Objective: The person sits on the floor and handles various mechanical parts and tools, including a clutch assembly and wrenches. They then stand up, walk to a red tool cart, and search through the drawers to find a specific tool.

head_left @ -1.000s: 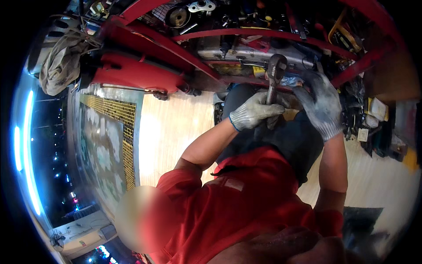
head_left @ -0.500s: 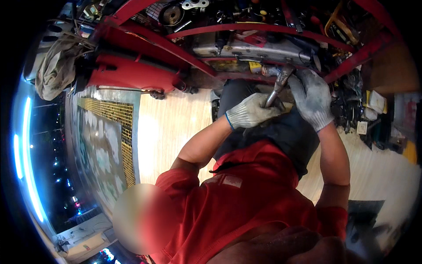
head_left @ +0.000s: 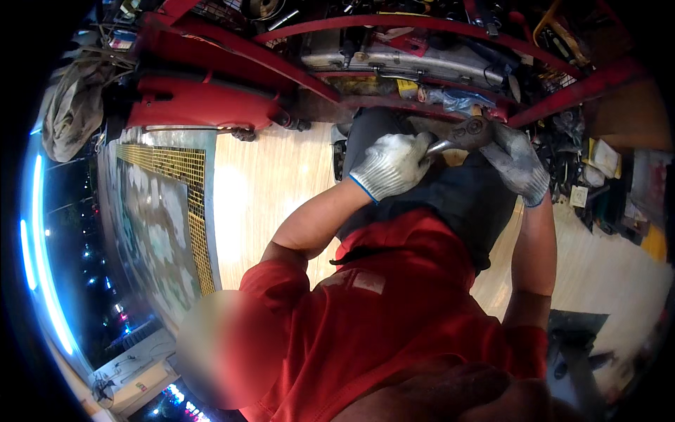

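Note:
A metal ratchet wrench (head_left: 465, 134) is held above my lap, its round head toward the right and its handle toward the left. My left hand (head_left: 394, 165), in a white knit glove with a blue cuff edge, is closed around the handle. At the head end, my right hand (head_left: 519, 163), in a greyer, dirtier glove, has its fingers bent against the head. Part of those fingers is hidden behind the tool, as is anything fitted under the head.
Just ahead stands a red metal rack (head_left: 394, 21) loaded with tools. A long silver metal case (head_left: 422, 70) lies on its shelf. To the left are a red cabinet (head_left: 204, 105) and yellow grating (head_left: 169, 165). Dark tools hang at the right, near a yellow-edged packet (head_left: 602, 163).
The wrench has swung from a steep slant to nearly level, and its round head now faces up. My left hand has shifted slightly left and up; my right fingers have curled in around the head.

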A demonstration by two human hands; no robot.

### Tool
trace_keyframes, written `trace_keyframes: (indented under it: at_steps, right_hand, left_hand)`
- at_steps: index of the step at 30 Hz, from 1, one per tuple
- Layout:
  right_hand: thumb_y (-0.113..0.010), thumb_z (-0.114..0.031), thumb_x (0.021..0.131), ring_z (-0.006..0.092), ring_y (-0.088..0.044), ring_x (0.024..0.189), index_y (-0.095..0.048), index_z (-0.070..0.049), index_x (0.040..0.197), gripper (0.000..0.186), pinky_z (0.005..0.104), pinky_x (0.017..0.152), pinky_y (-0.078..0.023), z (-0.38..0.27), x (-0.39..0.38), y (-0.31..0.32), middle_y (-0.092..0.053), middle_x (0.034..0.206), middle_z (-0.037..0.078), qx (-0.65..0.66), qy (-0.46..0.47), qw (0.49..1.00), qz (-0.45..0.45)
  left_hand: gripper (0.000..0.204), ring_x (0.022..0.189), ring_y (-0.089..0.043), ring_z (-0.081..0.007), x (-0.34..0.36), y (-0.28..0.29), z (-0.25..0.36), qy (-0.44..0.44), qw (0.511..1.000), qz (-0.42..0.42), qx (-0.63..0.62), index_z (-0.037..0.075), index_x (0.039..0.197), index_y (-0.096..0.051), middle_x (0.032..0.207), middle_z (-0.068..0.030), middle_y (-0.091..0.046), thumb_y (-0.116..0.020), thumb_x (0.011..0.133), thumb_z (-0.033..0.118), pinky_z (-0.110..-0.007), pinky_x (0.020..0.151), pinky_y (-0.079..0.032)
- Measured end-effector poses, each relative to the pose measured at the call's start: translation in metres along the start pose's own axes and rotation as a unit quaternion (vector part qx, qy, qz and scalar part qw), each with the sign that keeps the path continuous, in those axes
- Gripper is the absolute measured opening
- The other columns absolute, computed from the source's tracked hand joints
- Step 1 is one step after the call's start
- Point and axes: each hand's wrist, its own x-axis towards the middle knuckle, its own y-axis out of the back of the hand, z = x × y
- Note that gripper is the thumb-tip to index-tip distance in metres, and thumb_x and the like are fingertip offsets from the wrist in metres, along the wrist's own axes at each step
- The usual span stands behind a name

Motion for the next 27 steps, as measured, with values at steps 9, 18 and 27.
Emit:
trace_keyframes:
  at_steps: [9, 18, 27]
  right_hand:
    - [-0.068, -0.020, 0.089, 0.0400, -0.064, 0.084, -0.065, -0.003, 0.104, 0.023, 0.0469, 0.072, -0.052, 0.015, -0.005, -0.021, -0.066, 0.093, 0.017, -0.337, 0.152, 0.911, 0.181]
    - [-0.074, -0.018, 0.085, 0.0386, -0.066, 0.084, -0.067, -0.002, 0.099, 0.023, 0.0449, 0.072, -0.054, 0.035, -0.010, -0.023, -0.068, 0.095, 0.017, -0.219, 0.106, 0.962, 0.120]
    - [-0.072, -0.019, 0.088, 0.0372, -0.068, 0.092, -0.069, -0.003, 0.101, 0.021, 0.0444, 0.079, -0.054, 0.029, -0.016, -0.036, -0.069, 0.102, 0.018, -0.180, 0.048, 0.974, 0.129]
  left_hand:
    - [0.024, 0.065, -0.068, -0.0380, -0.004, 0.006, 0.016, 0.017, 0.996, 0.039, 0.076, 0.005, 0.096, -0.057, 0.073, -0.0187, -0.067, -0.063, 0.090, 0.027, -0.050, 0.056, -0.054]
    - [0.024, 0.062, -0.068, -0.0369, -0.007, -0.006, 0.001, 0.016, 0.997, -0.013, 0.080, 0.005, 0.101, -0.060, 0.071, -0.0175, -0.068, -0.062, 0.089, 0.027, -0.050, 0.056, -0.054]
    - [0.037, 0.082, -0.070, -0.0347, -0.012, -0.006, -0.006, 0.093, 0.966, -0.169, -0.175, 0.009, 0.113, -0.069, 0.089, -0.0207, -0.070, -0.069, 0.091, 0.038, -0.043, 0.074, -0.053]
